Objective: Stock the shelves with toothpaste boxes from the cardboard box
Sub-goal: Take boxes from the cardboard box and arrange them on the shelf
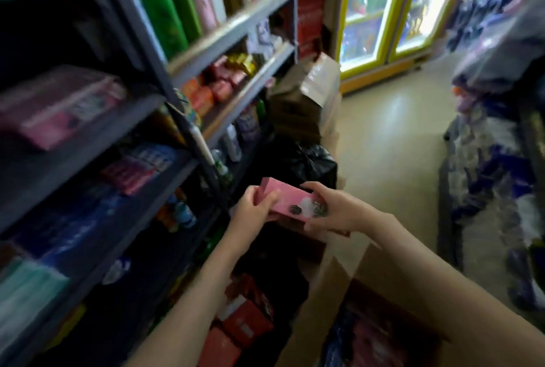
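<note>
A pink toothpaste box (287, 201) is held in the air between both hands, in front of the dark metal shelves (97, 136). My left hand (253, 209) grips its left end and my right hand (330, 210) grips its right end. Below my right arm stands the open cardboard box (333, 287), with more red and blue packs (371, 340) blurred inside. A stack of pink toothpaste boxes (62, 110) lies on the upper left shelf, and other toothpaste packs (138, 169) sit one shelf lower.
Green and pink bottles (168, 9) fill the top shelf. Red cartons (244, 319) sit low by the shelf base. A black bag (306, 160) and stacked cardboard boxes (306, 95) stand ahead. Lit fridges (386, 6) are at the back, hanging goods (495, 160) on the right, tiled floor (392, 145) between.
</note>
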